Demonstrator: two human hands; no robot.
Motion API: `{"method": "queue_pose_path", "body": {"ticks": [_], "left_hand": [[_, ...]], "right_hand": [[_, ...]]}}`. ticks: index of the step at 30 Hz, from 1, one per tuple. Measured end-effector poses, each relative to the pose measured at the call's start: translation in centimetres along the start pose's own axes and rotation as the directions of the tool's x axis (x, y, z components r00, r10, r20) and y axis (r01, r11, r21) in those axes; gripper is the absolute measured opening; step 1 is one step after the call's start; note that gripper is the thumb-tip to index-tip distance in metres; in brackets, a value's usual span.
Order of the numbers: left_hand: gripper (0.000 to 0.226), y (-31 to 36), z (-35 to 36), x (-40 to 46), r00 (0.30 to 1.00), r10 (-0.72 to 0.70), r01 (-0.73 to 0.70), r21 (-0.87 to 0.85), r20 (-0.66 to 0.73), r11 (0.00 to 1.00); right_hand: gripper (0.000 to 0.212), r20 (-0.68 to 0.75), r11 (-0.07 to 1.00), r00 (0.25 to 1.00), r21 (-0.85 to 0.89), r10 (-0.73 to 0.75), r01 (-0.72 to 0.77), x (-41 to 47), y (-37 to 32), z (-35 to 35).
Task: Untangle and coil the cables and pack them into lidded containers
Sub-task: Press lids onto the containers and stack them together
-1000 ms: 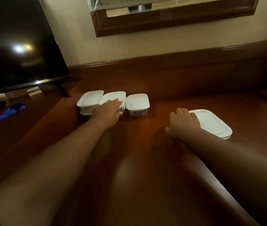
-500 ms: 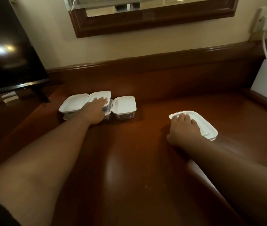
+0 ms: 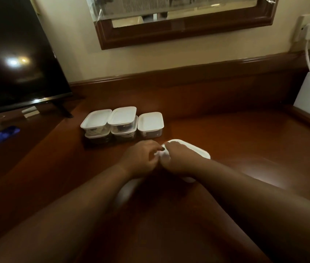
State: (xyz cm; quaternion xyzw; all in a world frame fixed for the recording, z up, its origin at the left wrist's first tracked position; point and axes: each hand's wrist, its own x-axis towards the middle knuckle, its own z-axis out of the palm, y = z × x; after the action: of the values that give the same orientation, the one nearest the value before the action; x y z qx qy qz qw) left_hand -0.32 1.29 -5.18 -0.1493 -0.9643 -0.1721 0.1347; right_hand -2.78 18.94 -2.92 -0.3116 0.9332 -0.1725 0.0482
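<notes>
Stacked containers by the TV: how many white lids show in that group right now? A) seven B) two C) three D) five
D: the group shows two stacks of two side by side, plus a single lidded container at their right, so five lids.

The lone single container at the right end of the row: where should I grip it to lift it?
Grip the single container across its short sides from above, just under the lid rim. Its right and near sides are free; its left side sits close against the stacked containers, so a finger there fits tight.
</notes>
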Motion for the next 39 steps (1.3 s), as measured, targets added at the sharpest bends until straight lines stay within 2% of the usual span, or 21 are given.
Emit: {"method": "queue_pose_path", "body": {"ticks": [3, 5, 7, 10, 12, 14, 17, 18, 20, 23, 25, 27, 30, 32, 34, 37, 39], "left_hand": [[0.047, -0.2, -0.2, -1.3, 0.998, -0.044, 0.045, -0.023, 0.055, 0.999], [0.047, -0.5, -0.9, -2.1, 0.995, -0.047, 0.053, -0.061, 0.092, 0.997], [0.049, -0.8, -1.5, -2.9, 0.990, -0.032, 0.036, -0.031, 0.134, 0.999], [0.053, -0.8, -2.1, -4.3, 0.983, 0.043, -0.058, 0.078, 0.177, 0.995], [0.046, -0.2, -2.1, -5.3, 0.974, 0.118, -0.141, 0.108, 0.194, 0.984], [0.039, 0.7, -1.8, -6.1, 0.956, 0.198, -0.222, 0.091, 0.218, 0.971], [0.031, 2.2, -1.0, -6.7, 0.945, 0.278, -0.283, 0.007, 0.172, 0.959], [0.035, 2.5, -0.8, -6.5, 0.952, 0.260, -0.263, -0.006, 0.159, 0.965], [0.061, 2.9, -0.8, -6.0, 0.965, 0.171, -0.184, 0.045, 0.200, 0.982], [0.098, 2.9, -1.0, -5.1, 0.943, -0.007, -0.066, 0.210, 0.332, 0.975], [0.106, 3.0, -0.9, -4.7, 0.946, -0.071, 0.006, 0.201, 0.316, 0.980], [0.110, 3.1, -0.8, -4.4, 0.958, -0.105, 0.063, 0.164, 0.265, 0.984], [0.121, 2.7, -0.8, -3.8, 0.948, -0.126, 0.067, 0.205, 0.293, 0.977], [0.128, 1.9, -0.8, -3.7, 0.931, -0.109, 0.020, 0.250, 0.348, 0.968], [0.128, 0.9, -0.5, -3.8, 0.938, -0.088, -0.002, 0.258, 0.337, 0.966], [0.124, -0.5, 0.2, -3.8, 0.951, -0.083, 0.012, 0.235, 0.298, 0.972], [0.129, -1.3, 0.7, -3.7, 0.959, -0.080, 0.024, 0.203, 0.272, 0.979]], "right_hand": [[0.022, 0.026, 0.990, 0.994, 0.093, -0.110, 0.107, -0.8, -0.7, 0.3], [0.036, 0.104, 0.986, 0.980, -0.006, -0.168, 0.169, -1.5, -0.3, 0.5], [0.048, 0.169, 0.980, 0.976, -0.120, -0.140, 0.161, -2.4, -0.1, -0.3], [0.046, 0.165, 0.940, 0.979, -0.298, -0.121, 0.167, -3.3, 0.6, -1.2], [0.042, 0.115, 0.917, 0.992, -0.389, -0.045, 0.086, -3.3, 1.4, -1.1], [0.049, 0.026, 0.909, 0.999, -0.416, 0.048, -0.033, -3.3, 2.1, -1.0], [0.060, -0.112, 0.918, 0.976, -0.333, 0.187, -0.214, -3.1, 2.8, -0.9], [0.061, -0.142, 0.930, 0.964, -0.264, 0.224, -0.255, -3.0, 3.0, -0.8], [0.060, -0.143, 0.951, 0.946, -0.059, 0.292, -0.303, -2.8, 3.1, -0.4], [0.048, -0.081, 0.949, 0.957, 0.172, 0.280, -0.263, -2.7, 3.0, 0.2], [0.047, -0.069, 0.948, 0.973, 0.249, 0.222, -0.198, -2.7, 2.9, 0.7], [0.061, -0.038, 0.948, 0.989, 0.295, 0.140, -0.123, -2.8, 2.9, 1.0], [0.088, 0.099, 0.966, 0.994, 0.249, 0.046, -0.069, -2.7, 3.2, 1.5], [0.104, 0.193, 0.968, 0.980, 0.233, 0.050, -0.096, -2.6, 3.0, 1.4], [0.116, 0.239, 0.976, 0.970, 0.196, 0.046, -0.095, -2.6, 2.5, 1.0], [0.117, 0.300, 0.999, 0.954, 0.052, 0.001, -0.017, -2.4, 1.9, 1.3], [0.111, 0.273, 1.000, 0.962, -0.010, -0.026, 0.030, -1.9, 1.7, 2.0]]}}
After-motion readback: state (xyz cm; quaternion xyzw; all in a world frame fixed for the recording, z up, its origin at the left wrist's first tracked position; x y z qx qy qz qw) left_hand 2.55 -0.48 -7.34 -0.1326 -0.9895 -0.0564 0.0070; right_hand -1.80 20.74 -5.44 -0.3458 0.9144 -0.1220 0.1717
